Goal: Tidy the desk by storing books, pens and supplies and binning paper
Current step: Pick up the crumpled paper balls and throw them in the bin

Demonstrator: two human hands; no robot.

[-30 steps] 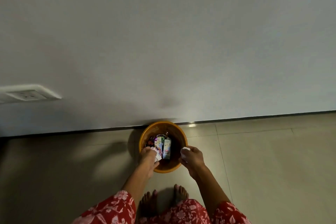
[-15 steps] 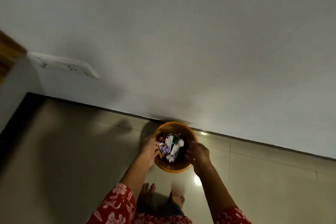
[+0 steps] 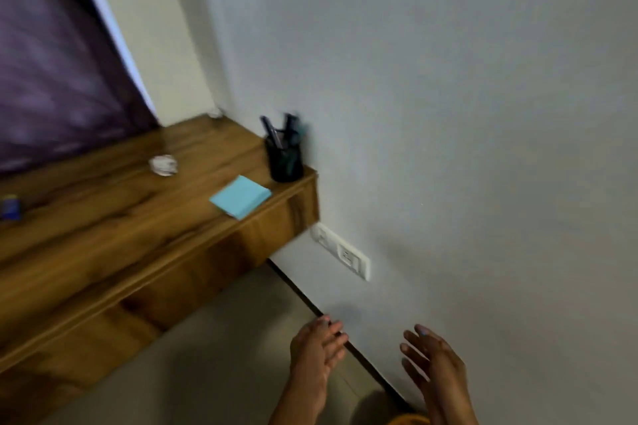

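Observation:
The wooden desk (image 3: pixel 114 238) fills the left of the view, blurred by motion. On it lie a crumpled white paper ball (image 3: pixel 163 165), a light blue pad of sticky notes (image 3: pixel 240 197) near the front edge, and a black pen holder (image 3: pixel 285 158) with several pens at the right corner. A small blue object (image 3: pixel 9 206) sits at the far left. My left hand (image 3: pixel 316 352) and my right hand (image 3: pixel 433 367) hover low at the bottom, both empty with fingers spread. A sliver of the orange bin (image 3: pixel 409 419) shows at the bottom edge under my right hand.
A grey wall (image 3: pixel 448 97) runs along the right, with a white socket plate (image 3: pixel 341 255) just below the desk's corner. A purple curtain (image 3: pixel 51 62) hangs at the upper left. Beige floor tiles (image 3: pixel 214 366) lie below the desk.
My view has swung up and left from the bin to the desk. Both hands have let go of the paper scraps and come away from the bin with fingers spread.

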